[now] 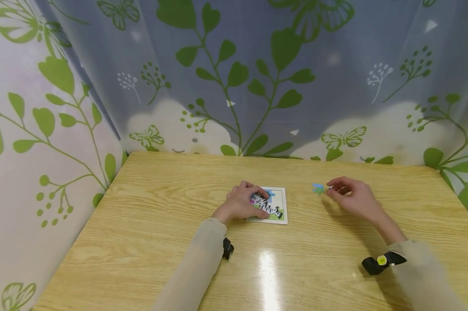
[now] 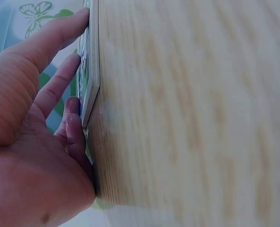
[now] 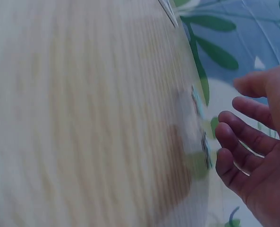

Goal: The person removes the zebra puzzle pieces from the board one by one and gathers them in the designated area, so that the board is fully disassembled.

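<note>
A zebra jigsaw puzzle (image 1: 275,211) in a white-edged square board lies on the table. My left hand (image 1: 242,202) rests on its left part, thumb and fingers spread over the picture and partly covering it. In the left wrist view, the fingertips touch the face of the puzzle board (image 2: 93,71). To the right of the board lies a loose blue and green puzzle piece (image 1: 318,188). My right hand (image 1: 352,196) hovers beside it with bent, relaxed fingers. In the right wrist view, two flat puzzle pieces (image 3: 206,150) lie on the table, apart from the fingers.
The wooden table (image 1: 160,194) reaches back to a curtain (image 1: 253,86) printed with leaves and butterflies. Another patterned cloth (image 1: 31,172) hangs along the left side. A shiny light reflection runs down the table in front of the board.
</note>
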`<state>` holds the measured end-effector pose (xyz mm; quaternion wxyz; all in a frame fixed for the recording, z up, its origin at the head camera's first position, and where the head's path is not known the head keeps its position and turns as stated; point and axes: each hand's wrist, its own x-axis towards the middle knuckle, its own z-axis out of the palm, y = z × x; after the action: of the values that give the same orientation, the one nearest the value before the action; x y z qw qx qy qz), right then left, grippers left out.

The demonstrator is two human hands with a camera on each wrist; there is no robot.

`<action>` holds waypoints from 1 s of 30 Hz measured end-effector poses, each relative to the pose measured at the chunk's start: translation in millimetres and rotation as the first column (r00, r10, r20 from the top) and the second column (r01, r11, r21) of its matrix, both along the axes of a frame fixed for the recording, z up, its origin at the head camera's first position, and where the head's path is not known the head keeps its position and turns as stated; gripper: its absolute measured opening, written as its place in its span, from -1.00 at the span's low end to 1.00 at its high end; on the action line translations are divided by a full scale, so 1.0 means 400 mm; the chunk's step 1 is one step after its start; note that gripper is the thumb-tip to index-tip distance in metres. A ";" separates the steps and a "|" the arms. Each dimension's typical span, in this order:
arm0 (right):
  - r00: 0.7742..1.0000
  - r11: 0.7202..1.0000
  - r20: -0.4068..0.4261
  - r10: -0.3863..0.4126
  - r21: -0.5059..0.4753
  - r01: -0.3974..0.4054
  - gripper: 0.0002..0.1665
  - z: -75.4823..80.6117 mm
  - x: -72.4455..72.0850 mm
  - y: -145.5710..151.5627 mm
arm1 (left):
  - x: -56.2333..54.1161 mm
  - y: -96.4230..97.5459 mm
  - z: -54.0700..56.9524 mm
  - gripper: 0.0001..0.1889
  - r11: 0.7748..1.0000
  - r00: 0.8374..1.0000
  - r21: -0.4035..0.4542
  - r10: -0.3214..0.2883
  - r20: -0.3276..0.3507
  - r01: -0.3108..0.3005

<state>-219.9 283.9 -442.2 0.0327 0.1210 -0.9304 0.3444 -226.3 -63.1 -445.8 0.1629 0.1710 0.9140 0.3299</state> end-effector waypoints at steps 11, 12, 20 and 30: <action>0.993 0.991 0.026 0.116 -0.063 -0.114 -0.74 -0.014 0.037 -0.085 | -0.002 -0.002 -0.010 -0.51 1.000 1.000 0.009 0.000 0.002 0.000; 0.991 0.990 0.026 0.128 -0.068 -0.126 -0.74 -0.016 0.039 -0.093 | -0.002 -0.002 -0.010 -0.51 1.000 1.000 0.009 -0.001 0.000 0.001; 0.976 0.974 0.010 0.216 -0.072 -0.214 -0.75 -0.022 0.050 -0.164 | -0.002 0.000 -0.010 -0.51 1.000 1.000 0.015 0.006 0.003 -0.007; 0.950 0.948 0.009 0.312 -0.064 -0.311 -0.72 -0.022 0.047 -0.229 | -0.005 0.003 -0.007 -0.50 1.000 1.000 -0.004 0.016 0.001 -0.016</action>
<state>-201.1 192.2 -451.2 -0.0271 0.2619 -0.8889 0.3750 -228.2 -61.7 -448.7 0.1610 0.1634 0.9158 0.3296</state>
